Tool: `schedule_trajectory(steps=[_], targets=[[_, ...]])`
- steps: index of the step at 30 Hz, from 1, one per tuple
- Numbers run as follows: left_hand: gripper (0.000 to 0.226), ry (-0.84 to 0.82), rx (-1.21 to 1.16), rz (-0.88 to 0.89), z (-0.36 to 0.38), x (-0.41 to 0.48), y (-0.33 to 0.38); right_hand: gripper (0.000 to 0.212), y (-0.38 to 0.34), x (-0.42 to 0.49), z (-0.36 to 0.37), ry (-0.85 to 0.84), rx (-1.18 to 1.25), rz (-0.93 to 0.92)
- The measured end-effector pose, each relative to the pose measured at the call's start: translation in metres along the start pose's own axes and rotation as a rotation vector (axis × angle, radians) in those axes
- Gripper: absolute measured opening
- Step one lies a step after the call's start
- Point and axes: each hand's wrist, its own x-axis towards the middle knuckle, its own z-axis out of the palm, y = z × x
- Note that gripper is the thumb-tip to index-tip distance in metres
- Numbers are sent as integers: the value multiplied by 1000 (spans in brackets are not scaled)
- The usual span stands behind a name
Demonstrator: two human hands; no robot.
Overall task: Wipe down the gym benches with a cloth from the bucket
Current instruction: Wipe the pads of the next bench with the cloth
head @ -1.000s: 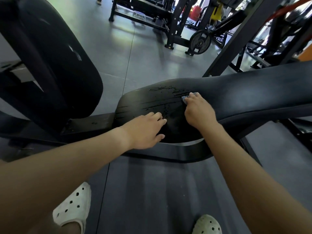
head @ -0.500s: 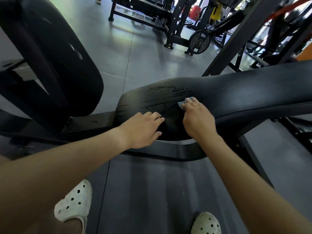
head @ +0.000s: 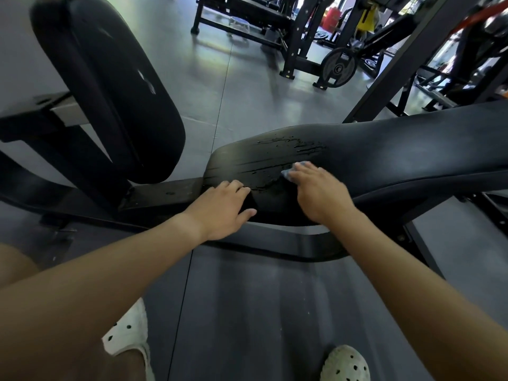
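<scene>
Right hand (head: 319, 193) lies palm down on the near end of the black bench (head: 412, 149), fingers stretched forward and close together, pressing flat. The pale blue cloth (head: 295, 169) sits under those fingers; only a small bunched edge shows, poking out past the fingertips and a little to their left. The rest of it is hidden beneath the hand.

Wet streaks (head: 288, 149) mark the bench pad just beyond and left of the cloth.

Left hand (head: 222, 207) is just to the left of the right one, apart from the cloth. Its fingers are bent over the top of the bench's rounded end, thumb lower on the side, clasping the pad's edge between them.

A big black roller pad (head: 110, 86) stands well off to the left of the left hand. White perforated clogs (head: 129, 334) on the grey floor (head: 247, 312) below both arms.
</scene>
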Motion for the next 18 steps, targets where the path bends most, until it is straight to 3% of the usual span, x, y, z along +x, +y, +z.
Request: schedule_trajectory(steps=[2, 4, 9, 12, 18], targets=[[62, 5, -1, 9, 0, 3, -3, 57, -3, 11, 1, 14, 17, 129], [58, 25, -22, 16, -1, 6, -7, 57, -20, 18, 11, 24, -15, 136], [43, 100, -56, 52, 3, 9, -12, 56, -64, 15, 38, -85, -1, -143], [42, 133, -58, 39, 8, 9, -11, 55, -53, 17, 32, -118, 31, -197], [45, 141, 4, -1, 12, 8, -6, 55, -19, 29, 19, 21, 1, 58]])
